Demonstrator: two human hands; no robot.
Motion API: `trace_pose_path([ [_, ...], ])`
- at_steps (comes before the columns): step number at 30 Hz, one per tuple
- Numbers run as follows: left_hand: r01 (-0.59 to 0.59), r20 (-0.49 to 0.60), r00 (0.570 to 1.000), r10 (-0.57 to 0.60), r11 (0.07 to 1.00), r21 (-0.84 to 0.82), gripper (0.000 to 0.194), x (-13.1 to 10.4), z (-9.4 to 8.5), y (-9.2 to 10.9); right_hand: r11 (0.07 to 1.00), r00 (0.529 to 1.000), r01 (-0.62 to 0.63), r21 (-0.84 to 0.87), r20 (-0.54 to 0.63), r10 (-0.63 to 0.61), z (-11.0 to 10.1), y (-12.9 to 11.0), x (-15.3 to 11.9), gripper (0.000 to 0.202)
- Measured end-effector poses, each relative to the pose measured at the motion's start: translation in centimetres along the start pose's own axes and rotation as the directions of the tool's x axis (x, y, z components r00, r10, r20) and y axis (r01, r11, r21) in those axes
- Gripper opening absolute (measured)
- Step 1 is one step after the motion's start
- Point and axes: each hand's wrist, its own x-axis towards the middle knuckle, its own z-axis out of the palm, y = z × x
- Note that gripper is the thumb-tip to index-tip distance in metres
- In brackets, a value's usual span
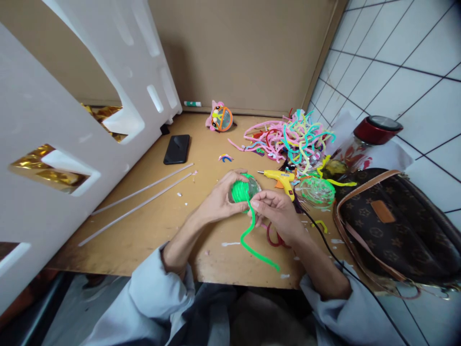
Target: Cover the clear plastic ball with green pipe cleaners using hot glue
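Observation:
My left hand (pixel 225 198) wraps around a clear rounded piece (pixel 254 185) that is partly covered in coils of green pipe cleaner (pixel 240 191). At its right side my right hand (pixel 272 209) pinches the green pipe cleaner between thumb and fingers. The loose tail (pixel 248 245) of that pipe cleaner curves down over the table toward me. Just beyond my right hand lies a yellow hot glue gun (pixel 281 179), its nozzle pointing left. Dark red pipe cleaner pieces (pixel 275 236) are partly hidden beneath my right hand.
Mixed pipe cleaners (pixel 298 139) are heaped at the back right, near another green-wound clear piece (pixel 317 192). A brown handbag (pixel 399 221) and a red-lidded bottle (pixel 376 129) stand right. Left are glue sticks (pixel 137 209), a phone (pixel 176 149) and a white plastic panel (pixel 118 120).

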Motion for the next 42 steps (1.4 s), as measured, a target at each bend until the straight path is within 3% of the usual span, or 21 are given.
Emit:
trace_pose_path([
  [5, 0.001, -0.006, 1.0, -0.001, 1.0, -0.017, 0.048, 0.0, 0.0, -0.2, 0.995, 0.999, 0.033, -0.096, 0.021, -0.031, -0.5, -0.3, 0.0, 0.033],
  [7, 0.021, -0.015, 1.0, -0.021, 0.999, -0.033, 0.05, 0.0, 0.0, -0.1, 0.977, 0.994, 0.103, -0.187, -0.005, -0.106, -1.2, -0.2, 0.4, 0.032],
  [9, 0.035, -0.03, 0.999, -0.037, 0.998, -0.05, 0.051, 0.0, 0.1, -0.1, 0.922, 0.966, 0.183, -0.343, -0.111, -0.233, -2.2, 0.0, 0.8, 0.029],
  [11, 0.04, -0.041, 0.998, -0.043, 0.997, -0.059, 0.051, 0.0, 0.2, 0.0, 0.789, 0.881, 0.222, -0.573, -0.228, -0.414, -3.4, 0.3, 1.3, 0.026],
  [13, 0.037, -0.04, 0.998, -0.039, 0.998, -0.054, 0.051, 0.0, 0.3, 0.1, 0.577, 0.795, 0.149, -0.803, -0.25, -0.552, -4.4, 0.5, 1.6, 0.025],
  [14, 0.034, -0.037, 0.999, -0.036, 0.998, -0.048, 0.049, -0.1, 0.3, 0.2, 0.468, 0.78, 0.08, -0.88, -0.237, -0.579, -4.8, 0.6, 1.7, 0.025],
  [16, 0.028, -0.031, 0.999, -0.03, 0.999, -0.034, 0.047, -0.1, 0.3, 0.3, 0.247, 0.805, -0.103, -0.964, -0.226, -0.548, -5.2, 0.5, 1.9, 0.026],
  [19, 0.019, -0.021, 1.0, -0.02, 1.0, -0.022, 0.045, 0.0, 0.1, 0.3, -0.043, 0.867, -0.344, -0.938, -0.3, -0.399, -5.1, 0.1, 2.2, 0.031],
  [22, 0.002, -0.007, 1.0, -0.002, 1.0, -0.013, 0.042, 0.0, 0.0, 0.3, -0.158, 0.896, -0.404, -0.901, -0.356, -0.265, -4.8, -0.1, 2.8, 0.039],
  [28, -0.004, -0.035, 0.999, 0.004, 1.0, -0.003, 0.045, 0.0, 0.5, 0.1, -0.105, 0.892, -0.423, -0.9, -0.393, -0.225, -5.2, 0.6, 3.6, 0.043],
  [32, -0.012, -0.077, 0.997, 0.013, 1.0, 0.007, 0.05, 0.1, 0.9, -0.1, 0.05, 0.875, -0.417, -0.907, -0.416, -0.247, -6.0, 1.1, 3.7, 0.039],
  [35, -0.01, -0.091, 0.996, 0.011, 1.0, 0.014, 0.052, 0.2, 1.0, -0.3, 0.198, 0.859, -0.343, -0.918, -0.392, -0.329, -6.5, 1.1, 3.7, 0.044],
  [38, 0.014, -0.114, 0.993, -0.01, 0.999, 0.031, 0.054, 0.1, 1.1, -0.4, 0.347, 0.811, -0.249, -0.904, -0.391, -0.436, -6.5, 0.6, 3.2, 0.053],
  [42, 0.008, -0.131, 0.991, -0.003, 0.999, 0.037, 0.054, 0.1, 1.2, -0.4, 0.495, 0.7, -0.196, -0.846, -0.475, -0.534, -6.2, -0.2, 2.4, 0.066],
])
